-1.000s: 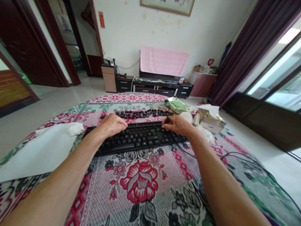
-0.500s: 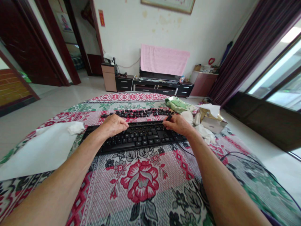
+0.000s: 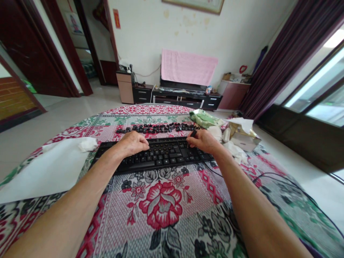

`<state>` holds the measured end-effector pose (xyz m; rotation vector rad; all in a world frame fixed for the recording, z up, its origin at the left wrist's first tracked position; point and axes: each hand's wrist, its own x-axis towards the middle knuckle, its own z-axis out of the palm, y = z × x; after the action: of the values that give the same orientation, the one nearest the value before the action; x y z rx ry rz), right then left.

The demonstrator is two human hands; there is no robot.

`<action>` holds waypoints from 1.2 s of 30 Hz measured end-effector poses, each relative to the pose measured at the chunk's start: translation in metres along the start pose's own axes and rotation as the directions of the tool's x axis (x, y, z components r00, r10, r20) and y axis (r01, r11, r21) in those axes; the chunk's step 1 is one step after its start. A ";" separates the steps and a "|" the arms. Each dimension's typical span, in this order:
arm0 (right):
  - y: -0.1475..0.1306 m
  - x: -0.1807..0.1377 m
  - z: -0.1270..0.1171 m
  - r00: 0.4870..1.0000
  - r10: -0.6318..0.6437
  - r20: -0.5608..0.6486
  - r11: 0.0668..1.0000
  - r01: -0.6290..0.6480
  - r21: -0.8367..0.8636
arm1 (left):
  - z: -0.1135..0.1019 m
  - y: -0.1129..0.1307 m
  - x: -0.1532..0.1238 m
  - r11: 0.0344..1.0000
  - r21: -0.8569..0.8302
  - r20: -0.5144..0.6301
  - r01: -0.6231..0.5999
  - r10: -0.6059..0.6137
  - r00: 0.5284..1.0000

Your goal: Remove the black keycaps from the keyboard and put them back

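Head view: gripping small blk item (image 3: 192,133) in R hand (image 3: 202,141), low over right part of blk kbd (image 3: 161,152). Holding L hand (image 3: 135,142) over kbd's left-mid part, fingers drawn together, tips partly hidden; can't tell if closed on anything. Can see kbd lying flat mid-surface (image 3: 115,204), on flowered cloth, w/ cable (image 3: 264,174) trailing off right. Just beyond, on far side, see long strip of loose blk keycaps (image 3: 161,128). At far right, note green packet (image 3: 205,119) nr tissue box (image 3: 243,138), w/ crumpled tissues (image 3: 236,152) alongside. At left, see wht sheet (image 3: 45,172) w/ wadded tissue (image 3: 87,144) at its far right corner.
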<state>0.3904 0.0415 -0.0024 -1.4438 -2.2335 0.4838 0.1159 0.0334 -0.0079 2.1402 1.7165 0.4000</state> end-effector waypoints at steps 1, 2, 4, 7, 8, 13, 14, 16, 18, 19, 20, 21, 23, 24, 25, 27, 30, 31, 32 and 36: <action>0.000 0.000 0.000 1.000 0.005 0.010 1.000 -0.005 0.020 | 0.000 -0.001 0.000 1.000 -0.002 0.002 -0.006 0.006 1.000; 0.001 0.000 0.000 1.000 0.012 0.023 0.999 -0.013 0.044 | 0.001 -0.002 0.001 1.000 -0.004 0.003 -0.009 0.009 1.000; 0.001 -0.001 0.000 0.998 0.033 0.046 0.995 -0.037 0.090 | 0.001 -0.003 0.001 1.000 -0.009 0.006 -0.011 0.011 1.000; 0.000 -0.003 0.000 0.997 0.047 0.053 0.994 -0.052 0.096 | 0.001 -0.003 0.002 1.000 -0.009 0.014 -0.003 0.003 1.000; 0.000 -0.003 0.000 0.998 0.037 0.049 0.996 -0.041 0.076 | 0.001 -0.003 0.002 1.000 -0.005 0.016 -0.001 0.001 1.000; -0.005 -0.001 0.002 0.995 -0.083 -0.046 0.985 0.075 -0.155 | 0.001 0.000 0.001 0.999 0.034 0.011 0.009 -0.009 1.000; -0.006 0.000 0.003 0.994 -0.101 -0.052 0.977 0.089 -0.193 | 0.001 0.000 0.001 0.999 0.036 0.011 0.008 -0.008 1.000; -0.008 0.003 0.002 0.993 -0.115 -0.020 0.968 0.108 -0.225 | 0.002 0.000 0.001 0.999 0.036 0.008 -0.003 0.003 1.000; -0.009 0.006 0.000 0.994 -0.105 0.033 0.971 0.110 -0.212 | 0.002 -0.001 0.001 0.999 0.035 0.000 -0.019 0.019 1.000; -0.009 0.008 -0.002 0.993 -0.098 0.062 0.976 0.108 -0.189 | 0.002 -0.002 0.002 0.999 0.033 -0.003 -0.024 0.025 1.000; -0.008 0.010 -0.004 0.992 -0.090 0.093 0.982 0.104 -0.156 | 0.003 -0.002 0.002 0.999 0.030 -0.006 -0.026 0.027 1.000; -0.007 0.012 -0.006 0.988 -0.081 0.132 0.989 0.096 -0.112 | 0.003 -0.002 0.002 0.999 0.029 -0.006 -0.027 0.027 1.000; -0.004 0.017 -0.009 0.973 -0.061 0.223 0.998 0.063 -0.004 | 0.002 -0.002 0.002 0.999 0.028 -0.005 -0.027 0.027 1.000; -0.002 0.019 -0.010 0.963 -0.048 0.265 0.998 0.037 0.045 | 0.002 -0.002 0.002 0.999 0.029 -0.005 -0.025 0.025 1.000; 0.000 0.020 -0.011 0.955 -0.033 0.296 0.996 0.008 0.084 | 0.002 -0.001 0.002 0.999 0.032 -0.006 -0.023 0.023 1.000; 0.004 0.022 -0.011 0.948 -0.005 0.320 0.991 -0.038 0.128 | 0.001 0.000 0.001 0.999 0.036 -0.011 -0.015 0.015 1.000; 0.006 0.020 -0.010 0.954 0.005 0.299 0.985 -0.056 0.164 | 0.000 0.002 0.000 1.000 0.024 0.000 -0.006 0.006 1.000; 0.006 0.018 -0.009 0.959 -0.004 0.283 0.984 -0.046 0.170 | 0.000 0.002 0.000 1.000 0.018 0.009 -0.004 0.004 1.000; 0.005 0.015 -0.008 0.966 -0.014 0.257 0.986 -0.030 0.165 | 0.000 0.002 0.000 1.000 0.012 0.018 -0.003 0.003 1.000; 0.001 0.004 -0.003 0.996 -0.059 0.062 0.998 0.058 0.013 | 0.001 0.000 0.001 1.000 0.015 0.026 -0.010 0.009 1.000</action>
<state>0.3912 0.0453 0.0006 -1.3712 -2.3112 0.5281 0.1164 0.0339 -0.0093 2.1551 1.7010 0.3619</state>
